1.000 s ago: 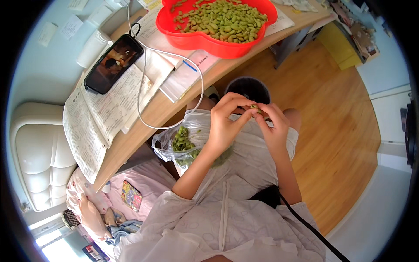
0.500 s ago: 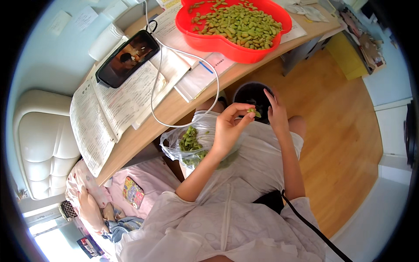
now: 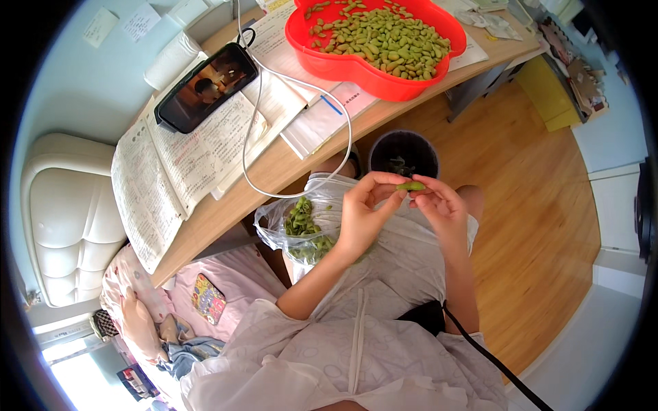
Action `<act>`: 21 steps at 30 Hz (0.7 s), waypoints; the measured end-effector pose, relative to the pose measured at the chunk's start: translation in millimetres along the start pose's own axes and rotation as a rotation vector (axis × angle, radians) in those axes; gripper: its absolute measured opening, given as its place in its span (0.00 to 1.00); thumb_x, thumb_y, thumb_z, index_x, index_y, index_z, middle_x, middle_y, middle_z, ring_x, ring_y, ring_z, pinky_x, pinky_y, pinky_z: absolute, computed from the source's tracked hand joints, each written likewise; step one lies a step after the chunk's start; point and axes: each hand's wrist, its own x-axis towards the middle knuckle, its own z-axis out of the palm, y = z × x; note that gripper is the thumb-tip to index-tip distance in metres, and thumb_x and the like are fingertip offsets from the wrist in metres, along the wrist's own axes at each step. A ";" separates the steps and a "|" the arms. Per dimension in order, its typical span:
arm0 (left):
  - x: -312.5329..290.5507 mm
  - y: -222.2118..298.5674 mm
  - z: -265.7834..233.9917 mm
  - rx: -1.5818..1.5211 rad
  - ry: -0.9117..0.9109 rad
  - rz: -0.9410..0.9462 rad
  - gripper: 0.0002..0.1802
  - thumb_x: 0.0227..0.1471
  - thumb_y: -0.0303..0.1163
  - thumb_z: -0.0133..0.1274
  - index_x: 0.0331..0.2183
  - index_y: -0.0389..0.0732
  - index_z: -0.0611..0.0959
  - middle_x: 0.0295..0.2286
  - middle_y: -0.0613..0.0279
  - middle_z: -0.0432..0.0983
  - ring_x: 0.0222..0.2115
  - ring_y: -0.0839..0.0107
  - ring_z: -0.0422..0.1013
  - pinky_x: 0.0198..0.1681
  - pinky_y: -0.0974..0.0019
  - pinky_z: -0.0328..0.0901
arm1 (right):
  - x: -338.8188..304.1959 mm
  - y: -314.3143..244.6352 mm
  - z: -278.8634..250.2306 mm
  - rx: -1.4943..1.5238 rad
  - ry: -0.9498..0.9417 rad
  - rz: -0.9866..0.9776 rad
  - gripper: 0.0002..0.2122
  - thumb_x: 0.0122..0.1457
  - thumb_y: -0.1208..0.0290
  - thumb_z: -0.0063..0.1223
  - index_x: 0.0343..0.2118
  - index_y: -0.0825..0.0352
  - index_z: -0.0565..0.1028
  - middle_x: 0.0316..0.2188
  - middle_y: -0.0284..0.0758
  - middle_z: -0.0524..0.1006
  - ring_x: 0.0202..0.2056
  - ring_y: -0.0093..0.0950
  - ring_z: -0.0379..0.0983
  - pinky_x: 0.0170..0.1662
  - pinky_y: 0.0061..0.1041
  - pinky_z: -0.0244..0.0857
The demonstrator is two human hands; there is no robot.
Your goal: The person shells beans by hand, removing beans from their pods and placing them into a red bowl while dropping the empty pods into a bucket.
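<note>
Both hands hold one green bean pod [image 3: 411,185] over the person's lap. Left hand [image 3: 360,219] pinches the pod's near end between thumb and fingertips; right hand [image 3: 442,209] grips the other end, fingers curled tight about it. The pod sits just below the dark round bin [image 3: 404,152], directly above the lap.

Risk, as a judgement: the grip is by fingertips only, so a slippery pod could pop loose and drop to the wooden floor [image 3: 521,226] beside the bin. Squeezed beans could shoot past the bin rather than into any container.

Containers, relative to the bin:
- Bin itself: a few green scraps at the bottom, otherwise dark; exact contents cannot be told.
- Clear plastic bag [image 3: 301,229], left of the bin, on the lap: holds a heap of green pods; mouth open, slack, could tip.
- Red flower-shaped bowl [image 3: 356,65], above the bin on the tabletop [image 3: 288,164]: covered with a layer of green pods or beans; its near rim overhangs the tabletop edge.
</note>
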 end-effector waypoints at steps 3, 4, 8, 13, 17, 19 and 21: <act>-8.2 4.7 3.4 0.100 -0.001 0.055 0.11 0.49 0.14 0.52 0.37 0.31 0.77 0.38 0.57 0.75 0.42 0.68 0.73 0.47 0.68 0.67 | -5.9 2.2 -0.4 0.049 0.057 -0.007 0.13 0.55 0.82 0.55 0.44 0.74 0.74 0.40 0.35 0.74 0.39 0.22 0.72 0.41 0.17 0.66; -9.9 5.8 4.3 0.168 -0.009 0.083 0.09 0.49 0.14 0.52 0.36 0.31 0.76 0.38 0.56 0.74 0.43 0.67 0.72 0.48 0.67 0.67 | -6.1 3.3 1.5 0.049 0.056 -0.007 0.13 0.55 0.82 0.55 0.44 0.74 0.74 0.40 0.35 0.74 0.39 0.22 0.72 0.41 0.17 0.66; -11.5 8.3 5.1 0.322 0.049 0.187 0.11 0.44 0.17 0.56 0.35 0.34 0.80 0.34 0.57 0.79 0.37 0.69 0.76 0.41 0.69 0.69 | -7.3 5.5 9.8 0.111 0.022 -0.078 0.12 0.53 0.84 0.55 0.41 0.72 0.75 0.38 0.33 0.72 0.38 0.21 0.71 0.43 0.17 0.64; -16.7 27.7 1.6 0.696 -0.038 0.305 0.10 0.43 0.21 0.60 0.33 0.34 0.83 0.31 0.55 0.81 0.28 0.68 0.77 0.35 0.70 0.70 | -10.8 -3.1 11.4 -0.001 0.052 -0.071 0.10 0.52 0.84 0.56 0.38 0.72 0.78 0.36 0.33 0.72 0.37 0.21 0.70 0.43 0.18 0.64; -19.6 30.0 -3.6 0.698 -0.081 0.253 0.09 0.44 0.23 0.60 0.32 0.35 0.84 0.30 0.55 0.80 0.27 0.65 0.77 0.32 0.69 0.70 | -15.2 -10.1 11.2 -0.236 0.058 -0.082 0.11 0.51 0.83 0.58 0.38 0.73 0.78 0.34 0.34 0.73 0.37 0.22 0.71 0.42 0.18 0.65; -20.4 27.7 -5.5 0.802 -0.107 0.350 0.10 0.43 0.23 0.61 0.33 0.35 0.83 0.29 0.55 0.80 0.27 0.63 0.76 0.30 0.67 0.69 | -16.3 -11.2 11.1 -0.304 0.059 -0.093 0.11 0.51 0.82 0.59 0.39 0.73 0.78 0.33 0.34 0.74 0.37 0.22 0.71 0.41 0.18 0.66; -19.8 30.2 -4.4 0.876 -0.129 0.452 0.11 0.42 0.23 0.60 0.33 0.35 0.83 0.29 0.55 0.79 0.26 0.61 0.76 0.29 0.66 0.69 | -17.0 -12.4 11.4 -0.276 0.050 -0.074 0.11 0.51 0.81 0.59 0.39 0.74 0.78 0.33 0.34 0.75 0.36 0.23 0.72 0.41 0.18 0.66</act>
